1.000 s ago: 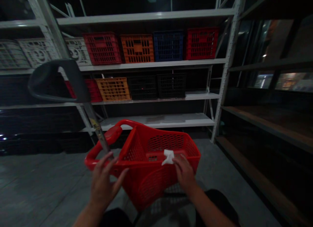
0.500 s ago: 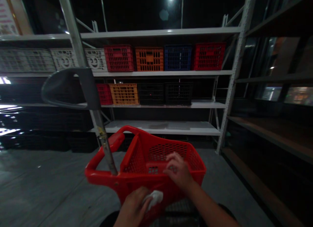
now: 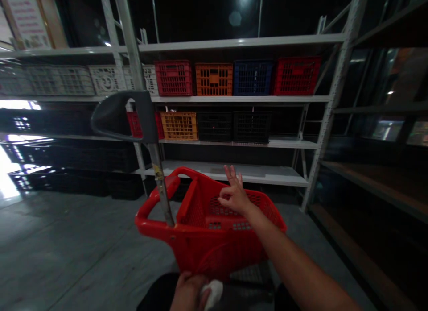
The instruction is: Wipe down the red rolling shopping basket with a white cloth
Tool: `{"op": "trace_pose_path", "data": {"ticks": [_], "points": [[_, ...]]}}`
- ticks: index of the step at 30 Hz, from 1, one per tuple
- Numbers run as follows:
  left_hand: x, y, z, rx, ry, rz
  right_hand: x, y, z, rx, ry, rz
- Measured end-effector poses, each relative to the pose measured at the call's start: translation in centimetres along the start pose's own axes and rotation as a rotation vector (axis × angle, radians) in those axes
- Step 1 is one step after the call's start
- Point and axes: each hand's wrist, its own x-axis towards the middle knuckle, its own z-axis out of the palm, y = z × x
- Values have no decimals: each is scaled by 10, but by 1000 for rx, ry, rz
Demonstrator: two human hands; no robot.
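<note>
— What is taking up most of the view?

— Steel shelving [image 3: 234, 99] is running along the far side, carrying red, orange, blue and black crates [image 3: 214, 79]. Nearer, a red basket [image 3: 214, 253] is sitting low over the grey floor [image 3: 67, 257]. Its long axis is running left to right, with its red loop end on the left.

— And the grey thing?

— A grey handle [image 3: 117, 119] is standing up on a slanted pole from the basket's left end.

— Which hand is sitting closer to the basket?

— The right hand [image 3: 234, 196] is hovering just over the open top, towards the far rim. Its fingers are splaying upward, thumb and forefinger are meeting, and nothing is showing between them. The left hand [image 3: 187, 294] is hanging at the near edge, below the basket's near wall, apart from it.

— Is it gripping anything?

— It is clenching a crumpled white wad [image 3: 211, 292].

— How is the basket looking?

— Perforated plastic, and no contents are showing.
</note>
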Motion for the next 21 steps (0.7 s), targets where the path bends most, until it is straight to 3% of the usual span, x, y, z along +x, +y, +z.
{"op": "trace_pose_path", "data": {"ticks": [3, 10, 16, 21], "points": [[-2, -7, -2, 6, 30, -64, -11, -1, 9, 8, -26, 18], [-8, -15, 12, 1, 43, -36, -22, -9, 8, 29, -1, 55], [-4, 5, 9, -164, 110, -74, -28, -10, 4, 13, 2, 91], [6, 19, -7, -323, 152, -146, -62, -16, 20, 125, -65, 228]]}}
